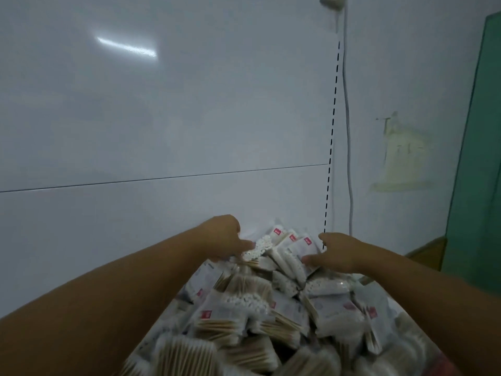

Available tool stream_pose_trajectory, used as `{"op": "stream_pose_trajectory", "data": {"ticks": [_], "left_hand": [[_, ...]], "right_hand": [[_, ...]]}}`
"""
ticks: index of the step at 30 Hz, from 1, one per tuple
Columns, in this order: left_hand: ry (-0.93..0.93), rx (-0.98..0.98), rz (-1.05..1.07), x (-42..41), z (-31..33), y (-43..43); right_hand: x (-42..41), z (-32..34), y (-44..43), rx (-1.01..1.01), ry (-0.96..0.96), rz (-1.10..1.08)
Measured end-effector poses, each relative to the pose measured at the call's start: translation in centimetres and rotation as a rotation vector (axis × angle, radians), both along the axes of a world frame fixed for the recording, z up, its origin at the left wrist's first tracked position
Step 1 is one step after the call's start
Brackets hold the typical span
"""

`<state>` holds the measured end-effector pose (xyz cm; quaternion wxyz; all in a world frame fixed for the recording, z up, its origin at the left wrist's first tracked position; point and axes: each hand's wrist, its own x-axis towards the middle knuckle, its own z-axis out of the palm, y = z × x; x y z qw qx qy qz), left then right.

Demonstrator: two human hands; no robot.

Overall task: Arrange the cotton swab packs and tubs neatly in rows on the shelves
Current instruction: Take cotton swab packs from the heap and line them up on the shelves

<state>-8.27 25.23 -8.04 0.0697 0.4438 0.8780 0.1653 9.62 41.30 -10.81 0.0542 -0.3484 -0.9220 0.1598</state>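
**Cotton swab packs [244, 321] heaped, no rows yet**

White back panel [162, 118] fills the upper and left of the frame; it looks like the stop that a back row would be lined against. The packs lie loose and criss-crossed across the lower centre, so each must be lifted out before it can be set straight. At the heap's far edge, centre frame, a few standing packs [295, 244] sit between both hands, probably to be squared up. The right grip [336, 253] is clamped on them, thumb in front and fingers behind. The left grip [225, 237] curls onto a pack beside them; whether it pinches, I cannot tell.
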Motion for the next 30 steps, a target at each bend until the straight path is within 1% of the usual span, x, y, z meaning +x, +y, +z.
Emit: {"op": "stream_pose_trajectory", "data": {"ticks": [3, 7, 10, 12, 15, 19, 21, 26, 28, 30], "left_hand": [[-0.023, -0.072, 0.040, 0.2, -0.7, 0.6], [-0.044, -0.050, 0.095, 1.3, -1.0, 0.9], [-0.187, 0.040, 0.145, 2.0, -1.2, 0.6], [-0.263, 0.084, 0.195, 2.4, -1.1, 0.4], [-0.319, 0.150, 0.293, 2.7, -1.0, 0.6], [-0.363, 0.250, 0.342, 3.0, -1.3, 1.2], [-0.421, 0.288, 0.384, 3.2, -1.4, 1.5], [-0.582, 0.371, 0.399, 3.7, -1.4, 2.0], [-0.643, 0.453, 0.379, 3.7, -1.3, 1.5], [-0.738, 0.571, 0.345, 3.5, -1.1, 0.6]], "right_hand": [[-0.5, -0.6, 1.6, -0.018, 0.037, 0.050], [-0.3, -0.5, 2.9, -0.073, 0.112, 0.187], [0.0, -0.4, 3.5, -0.160, 0.214, 0.281], [0.0, -0.5, 4.1, -0.156, 0.268, 0.303], [-0.1, -1.0, 4.5, -0.172, 0.295, 0.336], [-0.3, -1.5, 5.0, -0.158, 0.317, 0.335], [-0.4, -1.7, 5.3, -0.165, 0.368, 0.349], [-0.4, -1.6, 5.3, -0.302, 0.458, 0.414], [-0.6, -1.4, 5.3, -0.377, 0.530, 0.428], [-0.6, -1.1, 5.5, -0.527, 0.626, 0.438]]}}
